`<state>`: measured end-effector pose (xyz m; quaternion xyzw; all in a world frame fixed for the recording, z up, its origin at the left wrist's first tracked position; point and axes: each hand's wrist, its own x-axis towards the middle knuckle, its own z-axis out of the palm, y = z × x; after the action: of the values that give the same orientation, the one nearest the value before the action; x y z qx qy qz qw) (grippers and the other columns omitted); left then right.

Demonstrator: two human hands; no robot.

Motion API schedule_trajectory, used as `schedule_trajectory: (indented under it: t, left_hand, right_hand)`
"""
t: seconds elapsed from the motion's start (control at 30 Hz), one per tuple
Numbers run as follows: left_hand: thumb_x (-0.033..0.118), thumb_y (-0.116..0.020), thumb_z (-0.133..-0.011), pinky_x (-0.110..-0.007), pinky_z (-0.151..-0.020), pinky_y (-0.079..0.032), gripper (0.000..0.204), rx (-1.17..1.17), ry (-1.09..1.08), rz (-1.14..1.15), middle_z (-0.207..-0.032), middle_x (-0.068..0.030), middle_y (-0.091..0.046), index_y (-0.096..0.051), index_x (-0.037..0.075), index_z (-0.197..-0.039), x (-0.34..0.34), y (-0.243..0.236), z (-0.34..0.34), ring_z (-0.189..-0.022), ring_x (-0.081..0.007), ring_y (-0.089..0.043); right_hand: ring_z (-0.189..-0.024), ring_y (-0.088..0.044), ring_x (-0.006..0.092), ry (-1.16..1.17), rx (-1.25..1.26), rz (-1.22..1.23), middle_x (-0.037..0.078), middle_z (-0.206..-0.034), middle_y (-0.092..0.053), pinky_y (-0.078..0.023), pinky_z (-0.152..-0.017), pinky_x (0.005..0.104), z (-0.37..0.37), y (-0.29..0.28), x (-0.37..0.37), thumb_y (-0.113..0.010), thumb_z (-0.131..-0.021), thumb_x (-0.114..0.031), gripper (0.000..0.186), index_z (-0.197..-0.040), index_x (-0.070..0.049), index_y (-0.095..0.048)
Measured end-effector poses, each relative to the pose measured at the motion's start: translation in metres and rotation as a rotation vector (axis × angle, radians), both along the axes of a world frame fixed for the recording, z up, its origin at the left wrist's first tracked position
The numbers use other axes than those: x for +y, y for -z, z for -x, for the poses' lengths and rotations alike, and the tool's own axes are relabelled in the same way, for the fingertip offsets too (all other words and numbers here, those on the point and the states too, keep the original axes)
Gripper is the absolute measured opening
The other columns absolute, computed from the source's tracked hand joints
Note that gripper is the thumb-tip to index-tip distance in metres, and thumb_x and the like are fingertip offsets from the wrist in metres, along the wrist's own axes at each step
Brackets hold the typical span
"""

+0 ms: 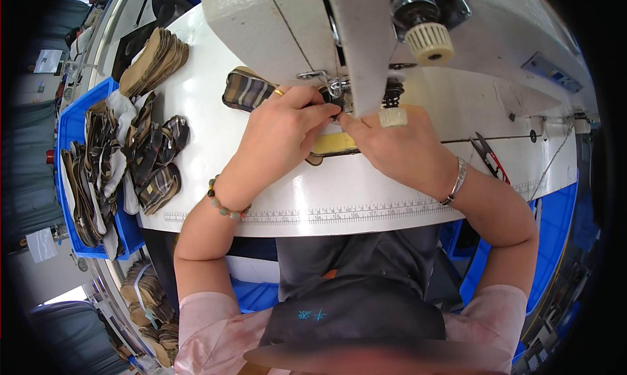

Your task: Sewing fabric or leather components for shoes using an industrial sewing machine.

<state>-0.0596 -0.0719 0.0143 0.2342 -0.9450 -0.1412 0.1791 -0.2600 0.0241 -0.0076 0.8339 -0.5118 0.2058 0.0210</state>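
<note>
A white sewing machine (261,29) stands over the white table. My left hand (281,130) is closed beside the presser foot (341,91), thumb and index finger pinching a dark edge of a cloth piece. A plaid, sole-shaped cloth piece (248,91) with a tan rim sticks out past this hand. My right hand (398,143) lies opposite, fingers bent under, its index fingertip at the same dark edge. What its other fingers hold is hidden. Between the hands shows a yellow strip (333,144) with a dark border. The needle point is hidden by my fingers.
On the left, a blue bin (75,123) holds plaid and white cloth pieces. A stack of tan sole pieces (157,60) lies behind it. Red-handled thread snips (491,158) rest right of my right hand. A printed ruler (353,213) runs along the table's front edge.
</note>
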Motion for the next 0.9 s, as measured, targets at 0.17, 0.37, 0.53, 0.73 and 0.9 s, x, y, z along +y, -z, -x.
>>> schedule_trajectory:
  t: [0.17,0.37,0.53,0.73,0.9]
  left_hand:
    - [-0.008,-0.071,-0.074,-0.037,-0.071,-0.053,0.027,0.052,0.012,0.012,-0.094,-0.0087,-0.068,-0.076,0.003,-0.099,0.0,0.001,0.002,-0.081,-0.0275,-0.065]
    - [-0.016,-0.064,-0.07,-0.034,-0.07,-0.054,0.039,0.069,0.032,-0.138,-0.095,-0.0091,-0.068,-0.076,0.004,-0.1,-0.01,0.006,-0.002,-0.082,-0.0265,-0.065]
    - [-0.009,-0.069,-0.069,-0.038,-0.076,-0.055,0.034,0.081,0.002,-0.117,-0.097,-0.0059,-0.069,-0.079,0.009,-0.096,-0.006,0.01,-0.002,-0.088,-0.0293,-0.065]
    - [-0.009,-0.068,-0.069,-0.037,-0.077,-0.055,0.036,0.066,-0.016,-0.112,-0.098,-0.0057,-0.068,-0.079,0.01,-0.097,-0.004,0.01,0.0,-0.091,-0.0287,-0.065]
    - [-0.009,-0.069,-0.07,-0.037,-0.076,-0.055,0.035,0.063,-0.057,-0.119,-0.096,-0.0046,-0.067,-0.079,0.01,-0.097,-0.001,0.012,0.004,-0.093,-0.0278,-0.064]
  right_hand:
    - [-0.054,-0.064,0.0218,0.012,0.006,0.024,0.006,-0.06,-0.061,-0.049,-0.05,0.0364,-0.001,-0.001,0.0,-0.066,-0.08,-0.01,0.019,-0.097,-0.009,-0.074]
    - [-0.054,-0.064,0.0214,0.027,0.045,0.015,0.006,-0.058,-0.061,-0.048,-0.05,0.036,-0.003,-0.001,0.0,-0.065,-0.08,-0.01,0.023,-0.101,-0.008,-0.074]
    - [-0.054,-0.064,0.0213,0.014,0.061,-0.003,0.006,-0.058,-0.061,-0.048,-0.05,0.0356,-0.002,-0.002,0.001,-0.065,-0.079,-0.009,0.029,-0.107,-0.007,-0.074]
    - [-0.051,-0.061,0.0214,0.028,0.064,0.03,0.005,-0.056,-0.059,-0.048,-0.049,0.0357,0.0,0.004,0.0,-0.065,-0.079,-0.009,0.037,-0.115,-0.005,-0.073]
    - [-0.05,-0.06,0.0218,0.052,0.091,0.071,0.005,-0.055,-0.057,-0.047,-0.048,0.036,0.001,0.005,-0.001,-0.065,-0.079,-0.009,0.034,-0.112,-0.007,-0.074]
